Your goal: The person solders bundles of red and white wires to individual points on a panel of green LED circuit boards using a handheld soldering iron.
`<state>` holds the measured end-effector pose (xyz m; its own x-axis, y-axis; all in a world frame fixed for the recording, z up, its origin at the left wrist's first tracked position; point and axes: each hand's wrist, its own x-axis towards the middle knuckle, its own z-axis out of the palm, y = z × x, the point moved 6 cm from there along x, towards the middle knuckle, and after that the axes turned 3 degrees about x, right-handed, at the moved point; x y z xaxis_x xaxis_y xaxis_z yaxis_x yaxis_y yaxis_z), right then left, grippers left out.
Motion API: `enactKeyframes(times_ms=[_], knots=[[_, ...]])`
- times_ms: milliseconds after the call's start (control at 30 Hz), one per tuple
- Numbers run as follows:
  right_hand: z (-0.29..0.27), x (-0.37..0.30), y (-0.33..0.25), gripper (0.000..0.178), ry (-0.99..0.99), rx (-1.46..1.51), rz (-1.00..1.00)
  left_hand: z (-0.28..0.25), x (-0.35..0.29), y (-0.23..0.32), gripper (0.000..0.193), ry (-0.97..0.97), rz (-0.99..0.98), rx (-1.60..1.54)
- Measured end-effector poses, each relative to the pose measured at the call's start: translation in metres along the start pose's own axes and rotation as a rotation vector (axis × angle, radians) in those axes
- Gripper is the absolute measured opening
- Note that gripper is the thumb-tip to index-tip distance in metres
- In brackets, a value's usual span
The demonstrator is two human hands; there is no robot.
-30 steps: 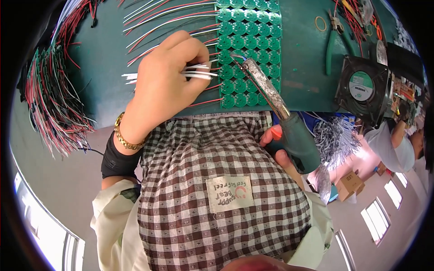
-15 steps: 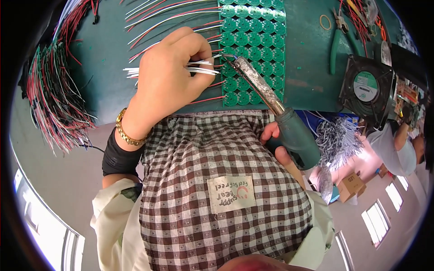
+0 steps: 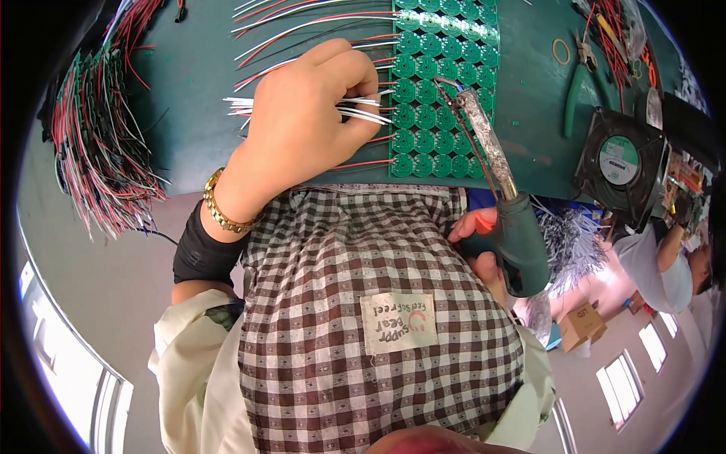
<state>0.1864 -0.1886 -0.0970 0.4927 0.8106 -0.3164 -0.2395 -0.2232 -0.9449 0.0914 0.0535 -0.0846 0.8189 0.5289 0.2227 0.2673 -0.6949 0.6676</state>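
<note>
My left hand [image 3: 314, 113] is closed in a pinch on several white wires [image 3: 363, 114], whose ends point at the left edge of a green circuit board panel [image 3: 448, 119]. The panel is made of rows of small round boards. Red, white and black wires [image 3: 318, 23] run leftward from its left edge, some passing beneath my hand. My right hand [image 3: 480, 240], partly hidden, grips the dark green handle of a soldering iron [image 3: 522, 242]. The iron's metal barrel slants up and left, and its thin bent tip is over the middle of the panel.
At the left, a large bundle of wired boards [image 3: 102, 151] hangs over the table edge. On the right are green-handled cutters [image 3: 578, 87], a rubber band [image 3: 560, 51] and a black fan [image 3: 622, 163]. Another person [image 3: 654, 257] sits further right, near a cardboard box [image 3: 582, 327].
The soldering iron's tip has moved right, off the panel's left edge toward its middle. My left hand keeps its pinch on the white wires. The whole view has shifted slightly.
</note>
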Motion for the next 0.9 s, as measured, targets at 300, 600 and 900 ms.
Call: enactKeyframes(times_ms=[300,600,900], knots=[[-0.019,-0.001,0.014,0.033,-0.421,-0.120,0.231,-0.001,-0.006,0.000,0.014,-0.007,-0.032,-0.250],[-0.015,0.000,0.005,0.027,-0.448,-0.268,0.114,0.005,-0.008,0.002,0.016,-0.072,-0.018,-0.096],[-0.006,0.004,-0.007,0.029,-0.396,-0.224,-0.164,0.005,-0.009,0.003,0.016,-0.046,-0.007,-0.093]])
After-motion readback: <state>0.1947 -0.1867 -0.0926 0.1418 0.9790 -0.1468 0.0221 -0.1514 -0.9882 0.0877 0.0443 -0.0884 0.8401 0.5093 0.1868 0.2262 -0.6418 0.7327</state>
